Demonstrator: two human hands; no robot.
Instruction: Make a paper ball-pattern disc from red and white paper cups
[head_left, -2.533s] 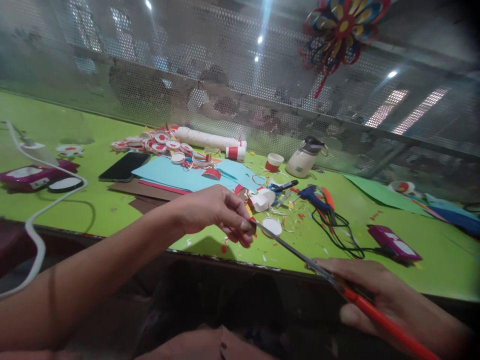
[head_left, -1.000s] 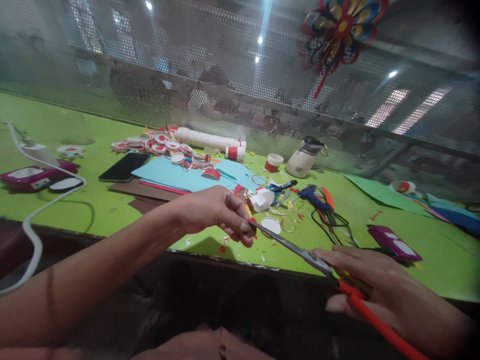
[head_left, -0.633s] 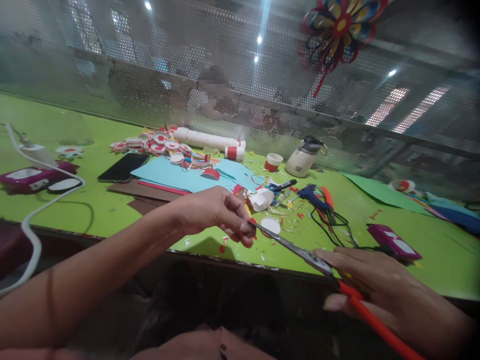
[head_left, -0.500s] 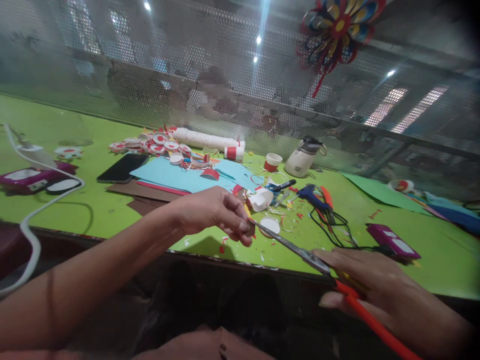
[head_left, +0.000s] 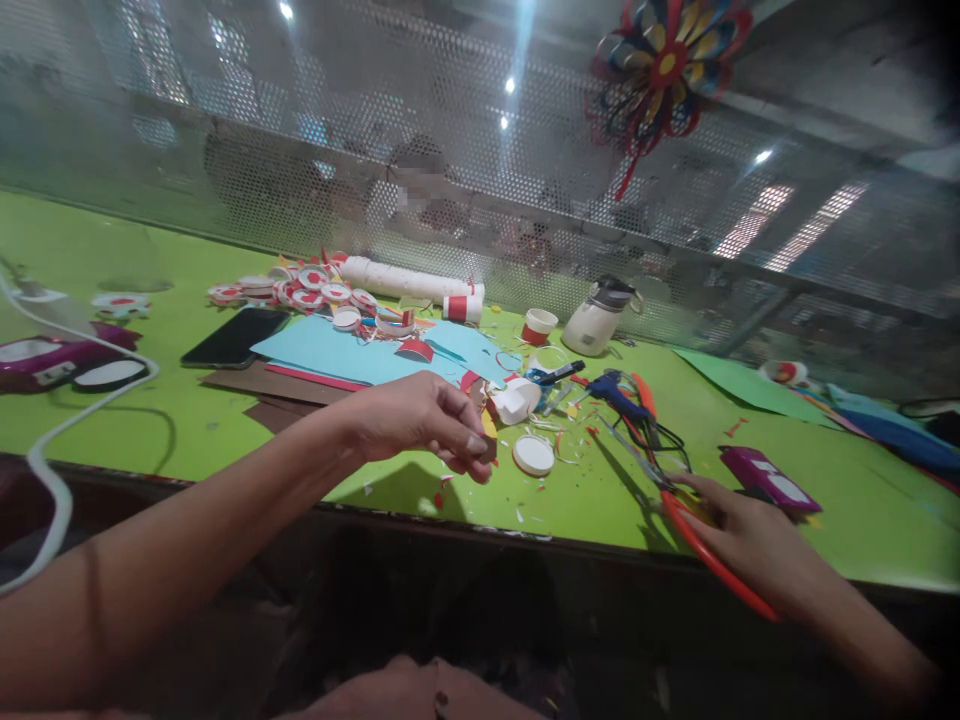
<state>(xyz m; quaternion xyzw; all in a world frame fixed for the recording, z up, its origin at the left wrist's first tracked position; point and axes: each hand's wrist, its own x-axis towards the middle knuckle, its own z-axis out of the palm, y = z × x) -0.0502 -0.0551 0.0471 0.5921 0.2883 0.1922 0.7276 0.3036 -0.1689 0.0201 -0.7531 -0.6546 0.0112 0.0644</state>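
Note:
My left hand [head_left: 420, 418] hovers over the front edge of the green table [head_left: 187, 420], fingers pinched on a small paper piece [head_left: 489, 432] that is mostly hidden by the fingertips. My right hand [head_left: 742, 535] reaches out over the table at the right and grips the red-handled scissors [head_left: 675, 500], whose blades point away toward the tangle of black cable [head_left: 664, 440]. A white round lid [head_left: 533, 455] lies on the table between the two hands.
Light blue [head_left: 352, 355] and brown paper sheets, a black phone [head_left: 234, 337], red-white paper discs [head_left: 300, 290], a white tube [head_left: 409, 280], a small cup [head_left: 538, 325], a white bottle [head_left: 596, 318], a blue glue gun [head_left: 611, 390] and a purple device [head_left: 765, 480] lie about. A perforated metal screen [head_left: 450, 150] backs the table.
My right hand has swung the scissors away from the left hand, out to the right and onto the table. The left hand stays almost in place, still pinching the piece.

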